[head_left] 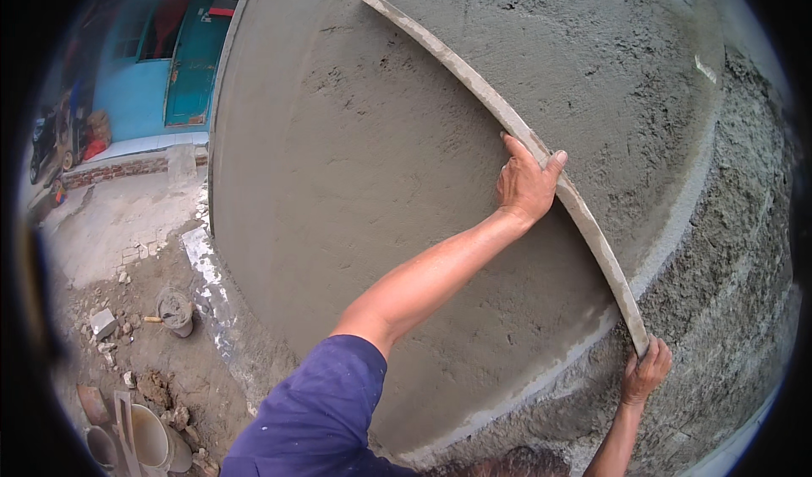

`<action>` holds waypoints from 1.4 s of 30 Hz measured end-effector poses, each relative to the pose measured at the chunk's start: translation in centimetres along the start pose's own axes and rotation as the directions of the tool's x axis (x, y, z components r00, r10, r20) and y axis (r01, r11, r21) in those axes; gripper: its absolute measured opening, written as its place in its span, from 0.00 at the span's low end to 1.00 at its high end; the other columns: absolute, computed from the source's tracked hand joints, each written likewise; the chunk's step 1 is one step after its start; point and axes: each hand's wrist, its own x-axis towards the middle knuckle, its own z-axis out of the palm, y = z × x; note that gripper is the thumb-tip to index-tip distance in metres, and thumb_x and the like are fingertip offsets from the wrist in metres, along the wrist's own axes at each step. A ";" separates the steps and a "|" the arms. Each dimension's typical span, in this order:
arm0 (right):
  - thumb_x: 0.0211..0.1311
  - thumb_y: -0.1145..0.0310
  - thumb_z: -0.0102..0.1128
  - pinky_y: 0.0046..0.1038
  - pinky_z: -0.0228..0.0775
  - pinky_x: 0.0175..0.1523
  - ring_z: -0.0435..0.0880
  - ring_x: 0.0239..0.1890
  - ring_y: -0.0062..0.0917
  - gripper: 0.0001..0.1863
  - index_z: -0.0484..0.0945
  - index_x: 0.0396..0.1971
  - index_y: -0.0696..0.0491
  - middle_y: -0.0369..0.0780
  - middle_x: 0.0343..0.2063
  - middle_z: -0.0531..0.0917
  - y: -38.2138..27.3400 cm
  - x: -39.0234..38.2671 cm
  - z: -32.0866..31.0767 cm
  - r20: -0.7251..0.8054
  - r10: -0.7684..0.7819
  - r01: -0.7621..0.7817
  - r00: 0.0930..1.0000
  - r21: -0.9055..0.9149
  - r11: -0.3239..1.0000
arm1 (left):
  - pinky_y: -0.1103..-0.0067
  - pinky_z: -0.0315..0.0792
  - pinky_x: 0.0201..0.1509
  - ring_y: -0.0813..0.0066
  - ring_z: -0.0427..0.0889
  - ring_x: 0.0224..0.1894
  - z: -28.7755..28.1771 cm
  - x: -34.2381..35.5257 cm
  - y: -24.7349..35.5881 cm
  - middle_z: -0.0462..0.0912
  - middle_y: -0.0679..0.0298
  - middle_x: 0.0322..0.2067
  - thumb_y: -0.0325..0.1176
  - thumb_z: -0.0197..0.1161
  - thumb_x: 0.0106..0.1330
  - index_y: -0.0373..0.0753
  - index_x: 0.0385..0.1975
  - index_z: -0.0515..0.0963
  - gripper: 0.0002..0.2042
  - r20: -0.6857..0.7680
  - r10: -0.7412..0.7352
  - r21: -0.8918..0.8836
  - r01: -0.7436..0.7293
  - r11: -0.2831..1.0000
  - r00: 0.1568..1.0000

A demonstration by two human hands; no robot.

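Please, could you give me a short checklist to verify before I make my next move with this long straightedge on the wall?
1. Left grip secure on the straightedge: ok, thumb on one side, fingers on the other, partway along.
2. Right grip secure: ok, holding the lower end.
3. Straightedge touching the grey plaster along its whole length: cannot tell from this view.
4. Plaster surface even: not ok, rough, pitted patches show on both sides of the straightedge.
5. Small bucket out of the straightedge's way: ok, it stands on the ground to the left, well apart.
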 end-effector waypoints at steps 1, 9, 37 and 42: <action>0.56 0.70 0.72 0.48 0.67 0.59 0.77 0.53 0.49 0.27 0.75 0.57 0.56 0.49 0.50 0.79 -0.2 -0.2 0.3 -0.022 0.017 -0.017 1.000 0.003 1.000 | 0.58 0.77 0.58 0.40 0.83 0.53 0.1 0.8 0.9 0.80 0.31 0.50 0.55 0.60 0.72 0.11 0.70 0.39 0.52 0.043 -0.023 0.026 0.022 0.999 0.999; 0.64 0.63 0.69 0.45 0.67 0.59 0.78 0.53 0.45 0.23 0.76 0.55 0.57 0.46 0.50 0.80 -2.4 5.7 0.8 -0.113 0.104 -0.108 0.988 -0.025 0.994 | 0.57 0.76 0.61 0.39 0.83 0.54 -1.0 7.6 4.7 0.80 0.30 0.48 0.48 0.56 0.76 0.07 0.66 0.44 0.44 0.074 0.020 -0.003 -0.020 1.000 0.997; 0.67 0.58 0.66 0.37 0.77 0.49 0.82 0.46 0.36 0.23 0.79 0.56 0.56 0.41 0.43 0.80 -0.7 20.4 -0.1 -0.121 0.216 -0.236 0.969 -0.182 0.955 | 0.64 0.72 0.67 0.52 0.79 0.64 3.5 26.7 15.3 0.81 0.41 0.58 0.57 0.63 0.68 0.25 0.54 0.79 0.34 -0.143 0.318 0.065 -0.312 0.948 0.937; 0.67 0.59 0.66 0.36 0.78 0.48 0.83 0.45 0.36 0.23 0.79 0.56 0.56 0.41 0.44 0.81 -0.6 20.9 2.0 -0.128 0.165 -0.183 0.978 -0.139 0.973 | 0.65 0.71 0.68 0.52 0.78 0.64 4.5 28.9 14.6 0.81 0.39 0.57 0.56 0.65 0.67 0.23 0.55 0.77 0.35 -0.129 0.495 0.201 -0.466 0.861 0.859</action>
